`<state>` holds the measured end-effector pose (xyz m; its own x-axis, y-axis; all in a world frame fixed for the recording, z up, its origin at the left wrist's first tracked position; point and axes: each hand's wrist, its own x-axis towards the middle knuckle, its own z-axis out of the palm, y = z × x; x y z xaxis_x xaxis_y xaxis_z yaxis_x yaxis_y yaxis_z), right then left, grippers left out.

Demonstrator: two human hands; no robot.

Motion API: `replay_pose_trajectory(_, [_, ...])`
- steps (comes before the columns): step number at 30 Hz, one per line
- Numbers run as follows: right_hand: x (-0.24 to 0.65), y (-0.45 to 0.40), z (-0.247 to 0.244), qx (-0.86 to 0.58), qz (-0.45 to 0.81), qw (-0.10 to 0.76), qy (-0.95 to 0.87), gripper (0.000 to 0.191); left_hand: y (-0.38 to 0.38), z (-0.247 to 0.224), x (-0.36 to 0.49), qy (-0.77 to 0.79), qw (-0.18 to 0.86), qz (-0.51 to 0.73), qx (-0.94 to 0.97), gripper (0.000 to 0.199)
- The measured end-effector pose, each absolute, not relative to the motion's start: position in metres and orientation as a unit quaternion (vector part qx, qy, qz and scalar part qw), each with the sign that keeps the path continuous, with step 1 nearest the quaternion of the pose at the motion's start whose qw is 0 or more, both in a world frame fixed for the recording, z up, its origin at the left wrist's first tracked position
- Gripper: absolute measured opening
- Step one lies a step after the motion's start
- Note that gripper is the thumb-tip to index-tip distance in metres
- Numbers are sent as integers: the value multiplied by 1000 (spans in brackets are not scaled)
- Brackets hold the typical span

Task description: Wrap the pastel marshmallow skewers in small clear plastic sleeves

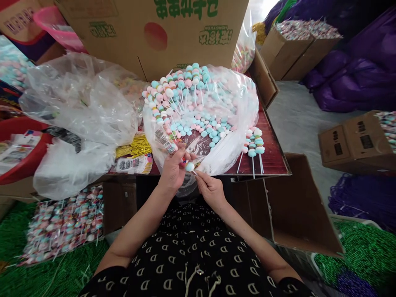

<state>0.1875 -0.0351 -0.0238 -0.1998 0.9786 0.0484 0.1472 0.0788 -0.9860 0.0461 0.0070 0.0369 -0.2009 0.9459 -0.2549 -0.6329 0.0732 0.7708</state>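
My left hand [174,168] is closed round a small clear printed wrapper [165,139] near the table's front edge. Pinched in my right hand [210,189] is the white stick of a candy skewer, whose pale blue candy [189,166] shows between the two hands, by the wrapper's opening. Behind them a large clear plastic bag [244,93] lies spread, with many pink, white and blue candy skewers [188,83] and loose round candies [213,133]. Several finished-looking skewers [255,142] rest at the table's right edge. Yellow twist ties [136,146] and flat wrappers [134,164] lie to the left.
A big cardboard box [192,37] stands behind the bag. Crumpled plastic [83,107] and a red basin [21,165] are at left. An open carton [303,202] sits below the table [275,154] at right; a box of wrapped skewers [66,222] is at lower left.
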Motion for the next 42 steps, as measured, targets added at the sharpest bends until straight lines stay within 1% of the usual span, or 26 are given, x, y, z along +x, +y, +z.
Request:
replay_pose_trajectory(5, [187, -36, -22, -466, 503, 424, -592, 41, -5, 31, 56, 410, 626, 629, 210, 44])
replay_pose_trajectory(8, [188, -36, -24, -467, 495, 442, -585, 39, -9, 25, 56, 384, 637, 633, 214, 47])
replay_pose_trajectory(13, [184, -34, -32, -472, 397, 470, -631, 38, -15, 12, 60, 406, 624, 606, 278, 52])
replay_pose_trajectory(17, [181, -34, -35, -448, 303, 446, -713, 38, -15, 11, 62, 431, 615, 600, 276, 38])
replay_pose_trajectory(19, [185, -34, -29, -423, 288, 421, -749, 35, -14, 14, 58, 434, 620, 601, 258, 37])
replay_pose_trajectory(21, [191, -31, -19, -399, 290, 413, -766, 31, -13, 17, 55, 432, 619, 606, 249, 40])
replay_pose_trajectory(24, [201, -19, -1, -407, 277, 446, -747, 26, -13, 21, 52, 432, 623, 606, 242, 43])
replay_pose_trajectory(27, [200, 0, 10, -421, 251, 479, -728, 21, -16, 23, 55, 438, 657, 567, 234, 43])
replay_pose_trajectory(31, [187, 18, 7, -417, 252, 497, -718, 17, -19, 25, 61, 451, 672, 537, 238, 39])
replay_pose_trajectory(36, [178, 16, 3, -461, 280, 505, -675, 15, -21, 20, 67, 455, 671, 534, 240, 41])
replay_pose_trajectory(42, [176, 7, 7, -511, 367, 494, -601, 20, -20, 13, 69, 456, 667, 531, 256, 37])
